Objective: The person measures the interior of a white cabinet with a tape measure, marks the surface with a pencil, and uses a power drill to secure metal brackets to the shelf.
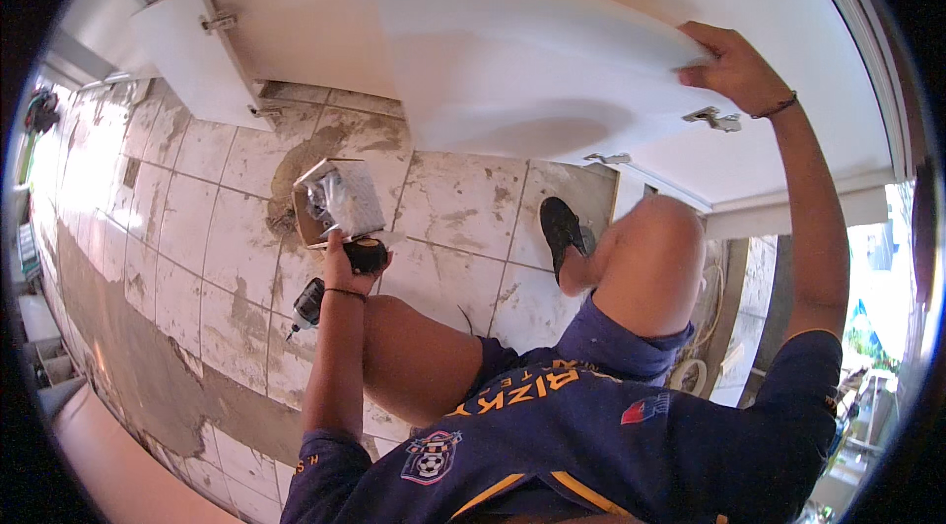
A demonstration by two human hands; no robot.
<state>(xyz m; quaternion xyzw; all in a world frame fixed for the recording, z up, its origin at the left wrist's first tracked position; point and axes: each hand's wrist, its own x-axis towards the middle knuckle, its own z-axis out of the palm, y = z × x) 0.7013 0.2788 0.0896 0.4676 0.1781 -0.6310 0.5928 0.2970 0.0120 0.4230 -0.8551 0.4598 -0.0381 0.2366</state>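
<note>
Stained floor tiles (187, 229) fill the frame's left; left hand (347, 263) is clenched around a black drill (340, 283) at centre-left, while right hand (729, 66) pinches the white panel's (522, 71) upper-right edge.

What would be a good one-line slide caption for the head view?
Crouched on a stained tile floor, the left hand reaches a small open box while the right hand steadies a white cabinet door.

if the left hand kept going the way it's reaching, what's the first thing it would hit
Probably the open cardboard box of small metal parts on the tiled floor. The left hand reaches up the picture beside a black round thing, and the box lies just beyond its fingers, perhaps already touching; depth is unclear.
</note>
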